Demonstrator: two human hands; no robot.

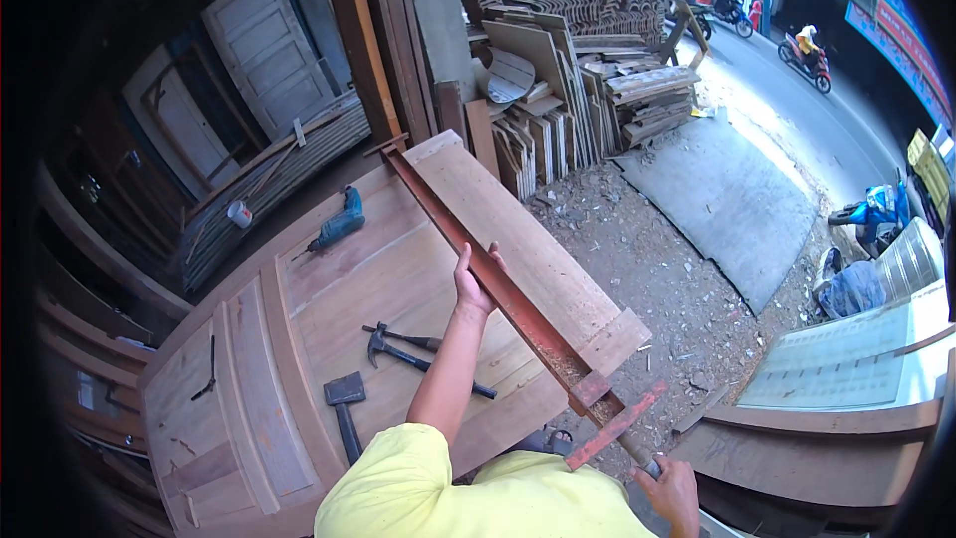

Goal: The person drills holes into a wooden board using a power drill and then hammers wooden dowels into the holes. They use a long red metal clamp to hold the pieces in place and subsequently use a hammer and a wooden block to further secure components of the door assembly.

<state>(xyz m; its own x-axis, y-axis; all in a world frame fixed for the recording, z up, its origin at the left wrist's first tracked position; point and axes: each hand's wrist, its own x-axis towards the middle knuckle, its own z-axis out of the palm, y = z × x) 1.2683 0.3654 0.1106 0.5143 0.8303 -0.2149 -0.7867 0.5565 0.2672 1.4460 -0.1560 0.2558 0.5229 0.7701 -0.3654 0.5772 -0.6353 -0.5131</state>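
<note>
A long red bar clamp (518,314) runs diagonally from the far middle toward the lower right, alongside a wooden panel (513,239) with a cross strip at each end. My left hand (476,281) is wrapped round the clamp's channel bar near its middle. At the near end, my right hand (671,490) grips the clamp's screw end, just beyond the red cross handle (615,425). Under the bar lies a big wooden door (368,289). On it rest a claw hammer (428,359), a square-headed mallet (345,406) and a teal power drill (342,223).
Stacked boards (538,130) and wood pieces lean behind the panel. A grey sheet (722,209) covers rubble-strewn ground at the right. Glass-paned frames (836,364) stand at the lower right. White doors (269,50) lean at the far left. Motorbikes (807,58) are on the street beyond.
</note>
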